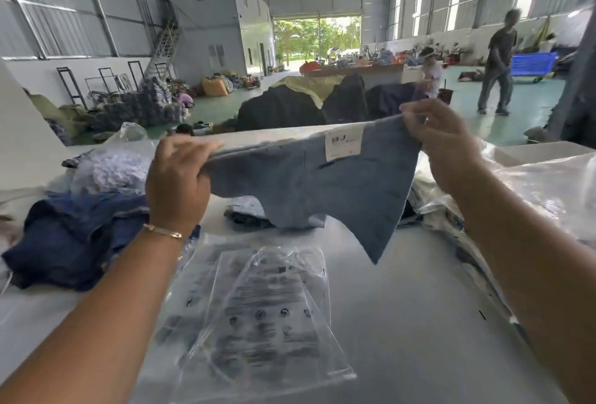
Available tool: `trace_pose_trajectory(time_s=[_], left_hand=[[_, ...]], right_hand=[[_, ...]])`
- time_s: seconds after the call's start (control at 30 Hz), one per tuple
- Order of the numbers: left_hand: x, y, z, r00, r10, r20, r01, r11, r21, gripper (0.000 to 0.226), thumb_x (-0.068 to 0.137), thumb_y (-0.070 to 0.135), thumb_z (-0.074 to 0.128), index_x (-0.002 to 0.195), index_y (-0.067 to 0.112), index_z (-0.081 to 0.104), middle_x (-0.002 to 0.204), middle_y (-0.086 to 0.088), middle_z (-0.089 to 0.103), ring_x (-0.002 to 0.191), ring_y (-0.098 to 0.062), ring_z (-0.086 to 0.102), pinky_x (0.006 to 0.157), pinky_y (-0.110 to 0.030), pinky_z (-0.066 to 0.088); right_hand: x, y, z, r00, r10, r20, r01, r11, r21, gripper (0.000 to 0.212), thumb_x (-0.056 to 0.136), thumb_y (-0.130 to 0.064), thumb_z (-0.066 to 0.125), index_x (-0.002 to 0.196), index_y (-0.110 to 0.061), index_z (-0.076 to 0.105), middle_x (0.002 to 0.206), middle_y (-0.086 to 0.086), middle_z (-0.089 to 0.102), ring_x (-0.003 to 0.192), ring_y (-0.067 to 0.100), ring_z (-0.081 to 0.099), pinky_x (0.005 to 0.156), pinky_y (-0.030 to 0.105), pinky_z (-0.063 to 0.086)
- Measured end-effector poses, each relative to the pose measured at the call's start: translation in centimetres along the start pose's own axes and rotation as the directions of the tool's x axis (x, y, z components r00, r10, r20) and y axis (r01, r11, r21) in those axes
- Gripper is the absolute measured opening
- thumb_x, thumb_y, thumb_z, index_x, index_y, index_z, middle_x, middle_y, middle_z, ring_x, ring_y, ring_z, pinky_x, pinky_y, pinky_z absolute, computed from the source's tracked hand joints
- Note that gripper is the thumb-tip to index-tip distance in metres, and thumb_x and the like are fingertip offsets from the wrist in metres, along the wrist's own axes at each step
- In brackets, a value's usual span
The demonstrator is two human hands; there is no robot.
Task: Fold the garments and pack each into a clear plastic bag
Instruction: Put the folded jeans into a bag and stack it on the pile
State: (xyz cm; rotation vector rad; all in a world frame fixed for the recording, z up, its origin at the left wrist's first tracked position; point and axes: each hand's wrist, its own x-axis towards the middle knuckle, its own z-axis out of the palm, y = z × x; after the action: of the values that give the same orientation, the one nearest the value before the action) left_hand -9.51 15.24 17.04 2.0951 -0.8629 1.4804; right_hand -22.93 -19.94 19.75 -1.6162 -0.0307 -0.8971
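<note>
Fold step, just starting: grey-blue shorts (309, 184) held up by the waistband above the table (403, 323), legs hanging, white label (343, 145) facing out
Left hand (177, 184) pinching one waistband end, right hand (442, 142) pinching the other
Clear printed bag (258, 316) lying flat on table right below, not yet opened
Next, probably: lay flat or fold leg over leg, keep fold narrower than bag mouth
More denim (74, 242) piled left, unfolded
</note>
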Motion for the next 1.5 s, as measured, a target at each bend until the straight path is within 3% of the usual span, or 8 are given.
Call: trace_pose_trajectory(time_s=[0.2,0.33,0.47,0.67,0.87,1.1,1.3,1.5], left_hand=[[-20.9,2.1,1.2,0.85,0.052,0.524,-0.018,0.997,-0.07,0.042,0.063,0.012,0.041,0.082,0.022,0.077,0.099,-0.001,0.072,0.102,-0.019,0.05,0.072,-0.032,0.057],[-28.9,5.0,0.7,0.653,-0.081,0.753,0.176,0.983,-0.047,0.025,0.053,0.03,0.046,0.054,0.035,0.071,0.082,0.008,0.073,0.093,-0.01,0.047,0.053,-0.022,0.056],[-31.0,6.6,0.6,0.572,-0.276,0.773,0.374,0.926,0.054,0.016,0.038,0.025,0.061,0.052,0.024,0.069,0.082,0.002,0.072,0.091,-0.018,0.057,0.066,-0.033,0.059],[-30.4,7.4,0.6,0.196,-0.644,0.74,0.682,0.631,0.368,0.016,0.08,0.039,0.069,0.075,0.025,0.066,0.142,-0.007,0.041,0.123,-0.033,0.043,0.098,-0.032,0.042],[-30.7,6.1,0.4,-0.058,-0.795,0.603,0.884,0.239,0.401,0.06,0.06,0.027,0.088,0.102,0.008,0.05,0.104,-0.019,0.06,0.085,-0.033,0.059,0.072,-0.034,0.044],[-29.7,5.8,0.0,-0.185,-0.6,0.779,0.97,0.014,0.242,0.031,0.056,0.011,0.08,0.085,0.009,0.068,0.071,-0.004,0.071,0.071,-0.024,0.061,0.05,-0.024,0.04],[-30.5,6.5,-1.0,-0.188,-0.509,0.84,0.978,-0.018,0.207,0.048,0.06,0.021,0.082,0.102,0.011,0.06,0.095,-0.008,0.072,0.087,-0.025,0.069,0.069,-0.034,0.054],[-30.5,5.8,-1.7,-0.186,-0.53,0.827,0.982,-0.07,0.176,0.026,0.09,0.032,0.064,0.104,0.01,0.066,0.102,-0.007,0.072,0.097,-0.017,0.066,0.093,-0.033,0.049]], right_hand=[[-17.3,14.6,-1.7,0.909,0.384,0.162,-0.24,0.801,-0.549,0.032,0.082,0.007,0.068,0.081,-0.024,0.069,0.096,0.013,0.066,0.081,0.002,0.056,0.075,0.015,0.04],[-25.7,20.5,-2.0,0.718,0.678,0.157,-0.291,0.497,-0.817,0.011,0.087,-0.026,0.068,0.096,-0.021,0.072,0.13,0.01,0.05,0.114,0.024,0.053,0.086,0.015,0.035],[-27.2,21.4,-1.2,0.728,0.685,-0.023,-0.383,0.378,-0.843,0.014,0.087,-0.034,0.063,0.078,-0.024,0.06,0.128,0.006,0.05,0.112,0.023,0.05,0.09,0.024,0.039],[-26.8,20.3,1.4,0.588,0.689,-0.424,-0.783,0.354,-0.511,0.053,0.073,-0.027,0.082,0.094,-0.003,0.04,0.088,0.011,0.05,0.087,0.031,0.055,0.065,0.032,0.036],[-25.9,20.9,0.8,0.36,0.827,-0.431,-0.928,0.269,-0.26,0.024,0.071,-0.009,0.081,0.071,0.0,0.059,0.071,0.015,0.06,0.065,0.028,0.057,0.054,0.03,0.039],[-23.9,21.3,0.2,0.176,0.841,-0.512,-0.94,0.298,0.166,0.016,0.082,0.002,0.066,0.071,0.001,0.054,0.089,0.023,0.059,0.08,0.036,0.059,0.076,0.048,0.053],[-20.6,18.8,3.0,0.238,0.867,-0.437,-0.814,0.424,0.397,0.01,0.08,-0.003,0.066,0.077,-0.006,0.057,0.071,0.01,0.055,0.059,0.023,0.051,0.052,0.028,0.042],[-21.0,15.3,12.7,0.79,0.607,-0.082,-0.606,0.795,0.043,0.021,0.083,0.003,0.064,0.075,-0.015,0.057,0.076,0.014,0.055,0.065,0.027,0.05,0.06,0.031,0.04]])
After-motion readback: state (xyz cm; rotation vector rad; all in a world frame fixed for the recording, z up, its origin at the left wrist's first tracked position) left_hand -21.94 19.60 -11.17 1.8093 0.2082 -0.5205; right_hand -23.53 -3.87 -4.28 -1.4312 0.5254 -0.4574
